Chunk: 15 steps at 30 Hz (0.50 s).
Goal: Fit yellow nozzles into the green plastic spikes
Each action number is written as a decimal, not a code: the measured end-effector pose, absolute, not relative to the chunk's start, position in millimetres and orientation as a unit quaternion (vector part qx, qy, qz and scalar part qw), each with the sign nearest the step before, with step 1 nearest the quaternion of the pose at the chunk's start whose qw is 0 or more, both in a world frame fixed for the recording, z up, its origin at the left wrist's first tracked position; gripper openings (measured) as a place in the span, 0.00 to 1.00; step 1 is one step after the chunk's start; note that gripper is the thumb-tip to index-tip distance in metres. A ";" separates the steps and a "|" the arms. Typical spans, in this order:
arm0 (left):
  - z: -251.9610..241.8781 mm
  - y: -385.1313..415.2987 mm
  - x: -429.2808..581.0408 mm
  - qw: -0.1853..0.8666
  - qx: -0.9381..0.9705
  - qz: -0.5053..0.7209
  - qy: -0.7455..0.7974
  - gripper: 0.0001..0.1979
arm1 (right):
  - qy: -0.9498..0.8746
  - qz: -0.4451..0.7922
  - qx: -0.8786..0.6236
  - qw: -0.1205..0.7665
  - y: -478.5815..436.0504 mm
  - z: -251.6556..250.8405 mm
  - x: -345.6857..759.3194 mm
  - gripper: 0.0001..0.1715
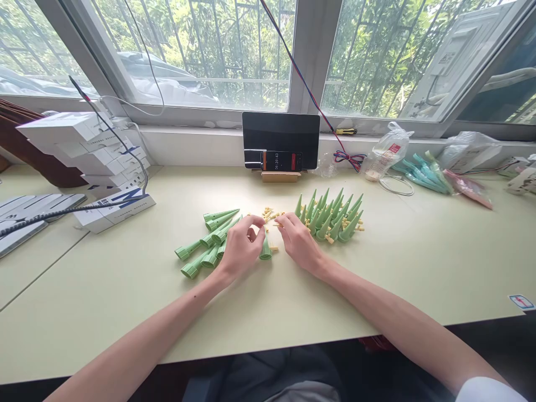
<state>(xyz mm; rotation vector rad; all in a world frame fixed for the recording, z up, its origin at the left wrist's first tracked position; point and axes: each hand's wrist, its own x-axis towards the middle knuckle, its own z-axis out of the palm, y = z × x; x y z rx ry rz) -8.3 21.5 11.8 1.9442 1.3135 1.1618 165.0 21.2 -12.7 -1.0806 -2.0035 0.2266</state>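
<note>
My left hand (240,245) is curled round a green plastic cone (265,250) that points up from under its fingers. My right hand (298,241) rests beside it with its fingertips pinched at the small yellow pieces (270,214) scattered between the two piles; whether it holds one is too small to tell. A pile of green cones (209,240) lies flat to the left of my left hand. A second pile of green cones with yellow tips (330,215) lies just right of my right hand.
A tablet (280,137) with a phone (281,161) in front stands at the window sill. Stacked white boxes (96,162) and a cable sit at the left. Plastic bags (387,151) and teal parts (422,173) lie at the back right. The table's front edge (293,338) runs below my arms.
</note>
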 end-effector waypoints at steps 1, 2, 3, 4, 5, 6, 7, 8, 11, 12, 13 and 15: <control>11.9 21.5 -8.2 0.259 0.719 0.426 0.485 0.05 | -0.796 0.089 -0.428 0.418 21.2 -12.7 165.1 0.16; 11.9 21.5 -8.1 0.260 0.720 0.423 0.484 0.05 | -0.795 0.088 -0.427 0.422 21.2 -12.7 165.1 0.16; 11.9 21.5 -8.0 0.262 0.721 0.421 0.484 0.05 | -0.795 0.086 -0.425 0.425 21.1 -12.8 165.0 0.16; 11.9 21.5 -8.0 0.264 0.721 0.419 0.485 0.05 | -0.795 0.086 -0.422 0.427 21.0 -12.8 164.9 0.16; 11.8 21.5 -7.9 0.266 0.720 0.418 0.486 0.05 | -0.795 0.085 -0.419 0.430 20.8 -12.9 164.7 0.16; 11.7 21.5 -7.9 0.269 0.719 0.417 0.487 0.05 | -0.795 0.085 -0.416 0.433 20.7 -13.0 164.4 0.15; 11.5 21.4 -8.0 0.271 0.719 0.415 0.488 0.06 | -0.795 0.084 -0.413 0.437 20.6 -13.2 164.2 0.15; 11.3 21.4 -8.0 0.274 0.718 0.413 0.488 0.06 | -0.794 0.082 -0.411 0.441 20.7 -13.3 163.9 0.15; 10.8 21.2 -8.2 0.279 0.719 0.411 0.487 0.06 | -0.790 0.077 -0.408 0.451 21.2 -14.1 163.3 0.13; 10.7 21.2 -8.2 0.280 0.719 0.411 0.486 0.06 | -0.789 0.076 -0.409 0.453 21.4 -14.3 163.2 0.13; 10.6 21.1 -8.2 0.281 0.719 0.411 0.485 0.05 | -0.787 0.076 -0.411 0.454 21.5 -14.6 163.3 0.12; 10.6 21.0 -8.1 0.280 0.720 0.410 0.485 0.05 | -0.784 0.074 -0.415 0.456 21.5 -14.9 163.5 0.11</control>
